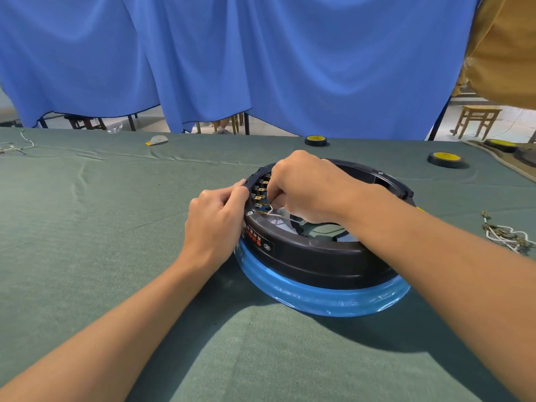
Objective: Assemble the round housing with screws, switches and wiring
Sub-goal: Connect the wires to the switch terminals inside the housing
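Round black plastic housing point(319, 256), rim gripped by left hand point(216, 219), white wire point(278, 217) pinched by right hand point(307, 184); green-clothed bench point(87, 227) wide leftward.

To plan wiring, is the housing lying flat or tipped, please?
Flat: the housing sits on its blue ring on the table, open side up.

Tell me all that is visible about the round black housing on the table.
The housing is a black, plastic-looking ring lying flat on the green cloth, with a blue band round its base. Brass terminals line its inner left side, a white wire beside them. The left hand grips its left rim; the right hand reaches inside.
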The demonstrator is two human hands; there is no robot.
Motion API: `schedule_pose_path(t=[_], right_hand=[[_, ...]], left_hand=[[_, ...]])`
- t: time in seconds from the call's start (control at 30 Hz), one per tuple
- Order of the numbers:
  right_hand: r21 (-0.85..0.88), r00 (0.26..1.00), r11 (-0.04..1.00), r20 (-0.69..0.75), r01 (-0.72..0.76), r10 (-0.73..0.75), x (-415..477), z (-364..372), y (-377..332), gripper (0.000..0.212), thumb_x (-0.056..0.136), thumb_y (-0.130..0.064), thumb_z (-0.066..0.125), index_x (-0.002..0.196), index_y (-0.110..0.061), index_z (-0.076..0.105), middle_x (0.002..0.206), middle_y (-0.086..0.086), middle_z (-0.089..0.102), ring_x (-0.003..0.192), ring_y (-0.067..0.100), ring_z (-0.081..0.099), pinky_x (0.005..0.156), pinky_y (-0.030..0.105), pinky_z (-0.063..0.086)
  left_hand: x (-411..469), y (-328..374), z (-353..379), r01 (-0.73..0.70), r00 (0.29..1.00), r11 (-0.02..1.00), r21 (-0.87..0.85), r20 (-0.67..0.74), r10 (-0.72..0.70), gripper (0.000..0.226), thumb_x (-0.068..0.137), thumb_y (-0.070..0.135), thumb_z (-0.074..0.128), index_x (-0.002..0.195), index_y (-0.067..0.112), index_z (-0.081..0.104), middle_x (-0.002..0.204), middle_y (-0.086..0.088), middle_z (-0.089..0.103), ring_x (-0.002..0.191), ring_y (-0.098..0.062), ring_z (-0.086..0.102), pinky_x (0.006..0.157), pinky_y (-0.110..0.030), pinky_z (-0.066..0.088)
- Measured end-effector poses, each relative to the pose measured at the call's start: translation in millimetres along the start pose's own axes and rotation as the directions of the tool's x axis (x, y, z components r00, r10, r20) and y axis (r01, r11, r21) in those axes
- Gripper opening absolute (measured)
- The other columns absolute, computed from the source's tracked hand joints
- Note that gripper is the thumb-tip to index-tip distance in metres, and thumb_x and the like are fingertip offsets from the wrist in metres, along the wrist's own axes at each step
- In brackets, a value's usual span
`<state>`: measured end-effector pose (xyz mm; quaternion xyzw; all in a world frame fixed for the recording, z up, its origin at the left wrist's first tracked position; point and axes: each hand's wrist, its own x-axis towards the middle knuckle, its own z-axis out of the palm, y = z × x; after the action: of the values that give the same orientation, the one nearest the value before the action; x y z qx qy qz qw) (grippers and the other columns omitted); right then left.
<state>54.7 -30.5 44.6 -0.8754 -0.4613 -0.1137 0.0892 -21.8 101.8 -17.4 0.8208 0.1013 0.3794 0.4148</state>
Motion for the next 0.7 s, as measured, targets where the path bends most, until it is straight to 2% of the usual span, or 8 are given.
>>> schedule_pose_path(t=[0.1,0.17,0.3,0.37,0.43,0.5,0.57,0.7], right_hand=[[0.042,1.0,0.999,-0.002,0.024,-0.024,-0.2,-0.4,-1.1,0.023,0.082,-0.001,0.064,0.078,-0.021,0.074,0.082,0.001,0.063,0.082,0.024,0.061,0.065,0.033,0.051],[0.058,1.0,0.998,-0.006,0.029,-0.029,-0.2,-0.3,-2.0,0.023,0.082,0.0,0.064,0.083,-0.019,0.077,0.085,0.001,0.065,0.084,0.023,0.061,0.07,0.037,0.054],[0.203,0.998,0.978,0.049,-0.055,0.046,0.2,-1.7,3.1,0.022,0.083,0.001,0.065,0.083,-0.018,0.078,0.084,-0.002,0.067,0.076,0.014,0.061,0.064,0.027,0.051],[0.259,0.995,0.961,0.048,-0.094,0.084,-0.9,-3.4,8.9,0.022,0.084,0.0,0.066,0.084,-0.018,0.077,0.084,-0.005,0.067,0.076,0.01,0.06,0.063,0.024,0.048],[0.236,0.995,0.967,0.004,-0.095,0.097,-0.8,-3.5,12.4,0.02,0.084,-0.002,0.066,0.087,-0.018,0.077,0.088,-0.004,0.065,0.082,0.015,0.06,0.071,0.032,0.054],[0.177,0.995,0.98,-0.02,-0.093,0.098,-0.1,-3.0,11.7,0.018,0.084,-0.006,0.068,0.089,-0.021,0.076,0.09,-0.002,0.062,0.087,0.02,0.06,0.077,0.039,0.055],[0.14,0.995,0.985,-0.006,-0.101,0.103,1.2,-2.1,9.3,0.017,0.085,-0.009,0.069,0.083,-0.026,0.071,0.095,0.001,0.062,0.089,0.023,0.06,0.076,0.038,0.053],[0.058,0.994,0.993,-0.018,-0.107,0.108,5.6,-0.6,3.8,0.028,0.083,-0.006,0.064,0.073,-0.03,0.056,0.094,0.005,0.061,0.086,0.028,0.059,0.063,0.028,0.036]], left_hand=[[-0.4,0.5,-0.5,-0.02,1.0,1.0,-0.004,-0.004,0.02,0.037,0.082,0.036,0.043,0.061,0.006,0.045,0.044,-0.001,0.035,0.049,-0.014,0.03,0.051,-0.039,0.029],[0.7,-0.4,-0.5,-0.035,0.999,0.999,-0.013,0.0,0.035,0.036,0.083,0.034,0.043,0.062,0.005,0.047,0.046,-0.008,0.038,0.049,-0.016,0.032,0.052,-0.042,0.032],[2.2,-2.6,0.1,-0.04,0.999,0.998,-0.047,0.006,0.04,0.035,0.082,0.034,0.043,0.064,0.006,0.053,0.053,-0.019,0.05,0.052,-0.021,0.04,0.056,-0.049,0.041],[4.5,-2.9,0.8,-0.013,1.0,0.995,-0.096,0.01,0.014,0.029,0.08,0.035,0.044,0.066,0.017,0.062,0.068,-0.018,0.063,0.064,-0.032,0.055,0.065,-0.051,0.049],[8.8,-3.1,2.5,0.051,0.998,0.983,-0.175,0.052,-0.042,0.024,0.077,0.036,0.047,0.064,0.035,0.067,0.08,-0.012,0.069,0.082,-0.034,0.063,0.074,-0.048,0.053],[13.9,-3.5,4.8,0.134,0.988,0.956,-0.261,0.108,-0.109,0.028,0.073,0.042,0.051,0.061,0.021,0.066,0.072,-0.017,0.067,0.073,-0.039,0.058,0.072,-0.046,0.05],[15.8,-5.6,6.5,0.164,0.98,0.94,-0.299,0.156,-0.122,0.048,0.071,0.044,0.053,0.064,-0.003,0.058,0.059,-0.015,0.055,0.058,-0.027,0.049,0.064,-0.042,0.041],[16.4,-8.9,6.4,0.177,0.975,0.932,-0.316,0.184,-0.123,0.048,0.071,0.044,0.055,0.065,-0.004,0.059,0.057,-0.013,0.055,0.059,-0.023,0.049,0.064,-0.042,0.039]])
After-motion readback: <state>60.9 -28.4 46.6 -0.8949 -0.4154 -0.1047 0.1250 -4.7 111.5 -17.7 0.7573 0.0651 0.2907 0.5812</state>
